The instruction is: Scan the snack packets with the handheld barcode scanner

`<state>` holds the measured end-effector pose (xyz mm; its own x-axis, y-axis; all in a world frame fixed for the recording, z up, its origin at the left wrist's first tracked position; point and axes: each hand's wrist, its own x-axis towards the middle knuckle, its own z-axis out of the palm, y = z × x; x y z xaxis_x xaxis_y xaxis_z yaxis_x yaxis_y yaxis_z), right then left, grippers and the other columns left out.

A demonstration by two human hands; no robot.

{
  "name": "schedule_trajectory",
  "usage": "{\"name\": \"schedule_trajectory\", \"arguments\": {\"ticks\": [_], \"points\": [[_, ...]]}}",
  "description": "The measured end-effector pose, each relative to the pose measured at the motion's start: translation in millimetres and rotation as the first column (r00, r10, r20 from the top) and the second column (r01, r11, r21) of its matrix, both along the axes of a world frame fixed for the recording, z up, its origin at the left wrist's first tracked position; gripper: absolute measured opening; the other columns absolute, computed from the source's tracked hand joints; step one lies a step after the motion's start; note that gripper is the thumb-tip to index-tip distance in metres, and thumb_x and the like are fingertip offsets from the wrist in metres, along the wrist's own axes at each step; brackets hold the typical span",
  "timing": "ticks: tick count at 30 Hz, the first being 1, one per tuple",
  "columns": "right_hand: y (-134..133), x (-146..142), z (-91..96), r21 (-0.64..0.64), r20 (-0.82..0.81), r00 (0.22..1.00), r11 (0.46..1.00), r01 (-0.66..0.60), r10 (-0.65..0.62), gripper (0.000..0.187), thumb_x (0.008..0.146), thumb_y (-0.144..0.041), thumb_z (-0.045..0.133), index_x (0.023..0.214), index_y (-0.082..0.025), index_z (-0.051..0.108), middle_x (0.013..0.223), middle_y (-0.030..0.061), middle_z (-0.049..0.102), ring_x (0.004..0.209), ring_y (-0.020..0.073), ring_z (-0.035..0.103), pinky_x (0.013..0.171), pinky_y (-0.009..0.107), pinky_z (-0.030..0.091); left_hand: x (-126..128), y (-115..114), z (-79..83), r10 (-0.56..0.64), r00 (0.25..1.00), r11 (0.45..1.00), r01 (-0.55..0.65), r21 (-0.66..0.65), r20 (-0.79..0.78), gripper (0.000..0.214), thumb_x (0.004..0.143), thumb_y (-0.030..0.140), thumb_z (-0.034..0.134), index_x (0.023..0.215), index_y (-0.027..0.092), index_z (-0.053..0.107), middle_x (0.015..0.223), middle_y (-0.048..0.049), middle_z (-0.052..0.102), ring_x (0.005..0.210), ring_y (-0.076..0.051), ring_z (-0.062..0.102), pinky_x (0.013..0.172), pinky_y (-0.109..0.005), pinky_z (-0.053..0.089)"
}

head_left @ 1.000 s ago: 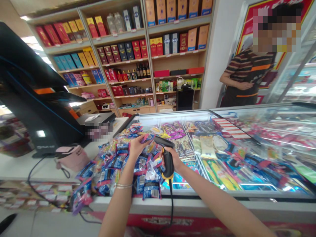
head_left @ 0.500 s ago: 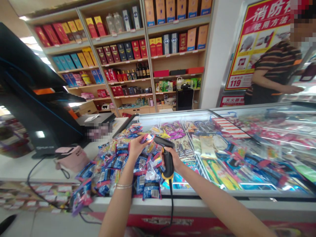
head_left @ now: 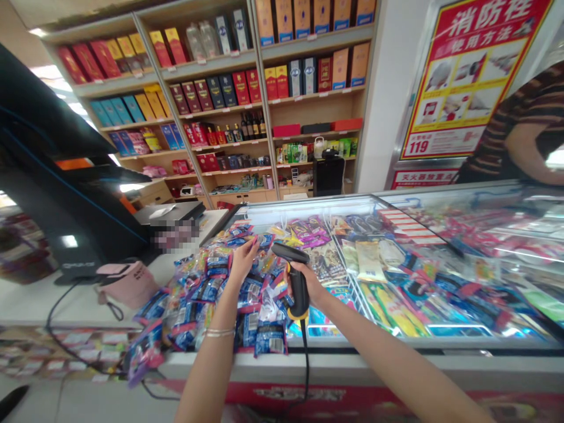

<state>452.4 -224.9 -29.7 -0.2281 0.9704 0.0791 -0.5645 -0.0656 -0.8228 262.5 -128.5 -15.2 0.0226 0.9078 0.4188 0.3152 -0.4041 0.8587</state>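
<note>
The fingers (head_left: 252,243) of the left hand (head_left: 244,259) are pressing together on a blue packet (head_left: 265,239) at the far top of the heap, pinching its edge. The fingers of the right hand (head_left: 309,283) are curling tight round the grip of a black barcode scanner (head_left: 296,281). Its head is pointing left toward that packet, and its cable (head_left: 305,358) is dropping over the near edge of the freezer.

To scan well, the packet likely wants turning so its barcode panel is facing the scanner's window. It should be pulled flat so the foil is not creasing or glaring, and held clear of its neighbours so no other code is read. The scanner is better held steady than swept.

Counted, one bracelet (head_left: 219,332) is sitting on the left wrist, and there is one scanner with one cable. The heap of snack packets (head_left: 207,296) is spreading from the near edge across the freezer's left end and onto the worktop (head_left: 39,302). They are too many and too overlapped to count, several dozen at a guess.

Further left, one pink pouch (head_left: 127,283) is lying on the worktop before one dark till screen (head_left: 57,176). One glass freezer lid (head_left: 396,202) is covering ice-cream wrappers. Beyond it are two bays of boxed bottles (head_left: 247,88) on shelving, one red poster (head_left: 471,76) and one other person (head_left: 526,126) at the far right.
</note>
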Motion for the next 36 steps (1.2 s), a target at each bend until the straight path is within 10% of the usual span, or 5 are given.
{"name": "schedule_trajectory", "arguments": {"ticks": [36], "points": [[-3.8, 0.6, 4.1, 0.082, 0.020, 0.998, 0.995, 0.052, -0.054, 0.029, 0.072, -0.044, 0.063, 0.068, -0.015, 0.059, 0.056, -0.0002, 0.062, 0.034, 0.0121, 0.056, 0.033, 0.021, 0.044, 0.1, -2.0, 3.6, 0.078, 0.992, 0.997, -0.075, 0.031, -0.100, 0.052, 0.083, 0.054, 0.044, 0.095, 0.012, 0.072, 0.087, -0.0054, 0.073, 0.088, -0.025, 0.064, 0.083, -0.034, 0.048]]}}
